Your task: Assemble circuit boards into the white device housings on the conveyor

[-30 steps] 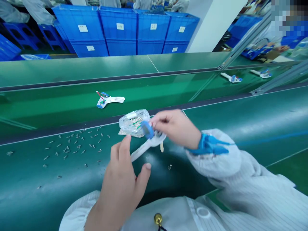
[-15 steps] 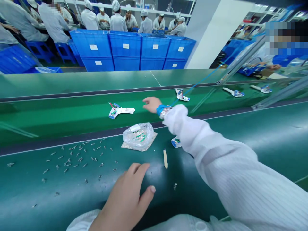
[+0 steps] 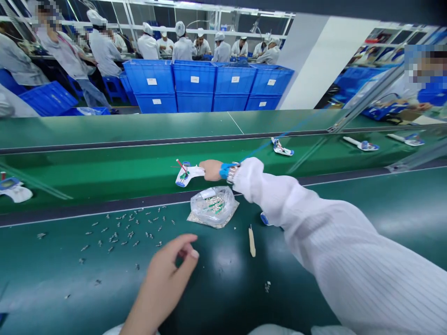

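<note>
Out on the green conveyor belt, my right hand (image 3: pixel 212 170) is closed around the handle end of a white device housing (image 3: pixel 188 175) with a blue tip, a green circuit board and red wires. A blue strap is round that wrist. Low over the bench, my left hand (image 3: pixel 169 270) holds nothing; its thumb and forefinger curve towards each other with a gap between. Beyond it sits a clear plastic bag (image 3: pixel 213 207) of small pale and green parts. A tool with a pale handle (image 3: pixel 252 242) lies to the right. My right sleeve partly hides another blue-tipped housing (image 3: pixel 264 218).
Many tiny metal parts (image 3: pixel 131 235) are scattered over the bench's left side. More housings lie on the belt, one at left (image 3: pixel 16 190) and one (image 3: pixel 282 147) beyond my right arm. A slanting metal frame (image 3: pixel 366 100) stands at right. Blue crates (image 3: pixel 150 83) and co-workers are behind.
My right hand has reached left and closed on the white housing's handle. The left hand has drawn its thumb and forefinger closer together. The view has shifted, and another housing shows at far left.
</note>
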`<state>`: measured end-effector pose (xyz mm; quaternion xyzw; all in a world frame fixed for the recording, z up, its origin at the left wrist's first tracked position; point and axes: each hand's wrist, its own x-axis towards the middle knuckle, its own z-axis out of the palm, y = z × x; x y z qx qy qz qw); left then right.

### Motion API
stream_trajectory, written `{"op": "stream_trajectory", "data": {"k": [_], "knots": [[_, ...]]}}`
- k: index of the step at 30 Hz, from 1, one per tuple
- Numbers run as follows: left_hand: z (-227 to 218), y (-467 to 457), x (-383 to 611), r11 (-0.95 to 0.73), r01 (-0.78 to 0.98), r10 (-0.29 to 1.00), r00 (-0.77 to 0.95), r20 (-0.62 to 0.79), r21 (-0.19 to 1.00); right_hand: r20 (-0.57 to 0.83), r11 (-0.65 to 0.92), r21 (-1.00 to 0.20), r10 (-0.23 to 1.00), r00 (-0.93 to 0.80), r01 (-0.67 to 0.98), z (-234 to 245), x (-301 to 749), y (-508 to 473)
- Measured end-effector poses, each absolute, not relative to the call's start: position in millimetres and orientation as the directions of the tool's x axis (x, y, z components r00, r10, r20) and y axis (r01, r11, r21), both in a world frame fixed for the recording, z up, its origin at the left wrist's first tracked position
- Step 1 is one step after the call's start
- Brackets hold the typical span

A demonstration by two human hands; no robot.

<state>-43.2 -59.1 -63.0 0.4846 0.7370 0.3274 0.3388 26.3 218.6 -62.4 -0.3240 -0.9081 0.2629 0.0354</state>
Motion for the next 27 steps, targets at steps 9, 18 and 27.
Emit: {"op": "stream_trajectory", "data": {"k": [9, 18, 27], "knots": [[-52.8, -46.6, -21.6, 0.212, 0.446, 0.784, -0.609, 0.122, 0.87, -0.216, 0.045, -0.975, 0.002, -0.976, 0.216, -19.6, 118.0, 112.0], [-38.4, -73.2, -8.8, -0.017, 0.381, 0.769, -0.586, 0.255, 0.924, -0.108, -0.468, -0.858, -0.243, -0.964, 0.214, -43.8, 136.8, 68.8], [-47.4, -71.1, -17.6, -0.137, -0.065, 0.805, -0.589, 0.073, 0.988, -0.137, 0.099, -0.986, -0.022, -0.99, 0.134, -47.0, 143.7, 62.7]]}}
